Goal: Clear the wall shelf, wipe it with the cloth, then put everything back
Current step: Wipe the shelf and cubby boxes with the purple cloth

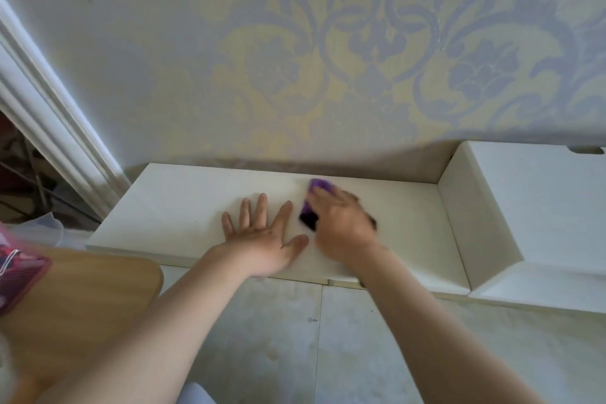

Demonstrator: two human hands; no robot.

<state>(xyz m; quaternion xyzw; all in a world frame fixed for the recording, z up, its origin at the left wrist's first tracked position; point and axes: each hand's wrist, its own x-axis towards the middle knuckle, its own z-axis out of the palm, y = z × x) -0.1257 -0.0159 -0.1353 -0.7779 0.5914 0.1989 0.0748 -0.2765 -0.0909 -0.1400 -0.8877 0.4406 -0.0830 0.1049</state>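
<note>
The white wall shelf [170,207] runs across the middle of the head view with nothing standing on it. My left hand [262,236] lies flat on the shelf with its fingers spread. Just to its right, my right hand [344,226] presses a purple cloth [316,188] onto the shelf; the hand is blurred by motion and covers most of the cloth. A dark edge of the cloth shows between the two hands.
A white box-shaped cabinet section [531,213] adjoins the shelf's right end. A wooden table [82,305] at lower left carries a pink patterned item [19,272]. A white door frame [49,128] stands left. Pale floor tiles lie below.
</note>
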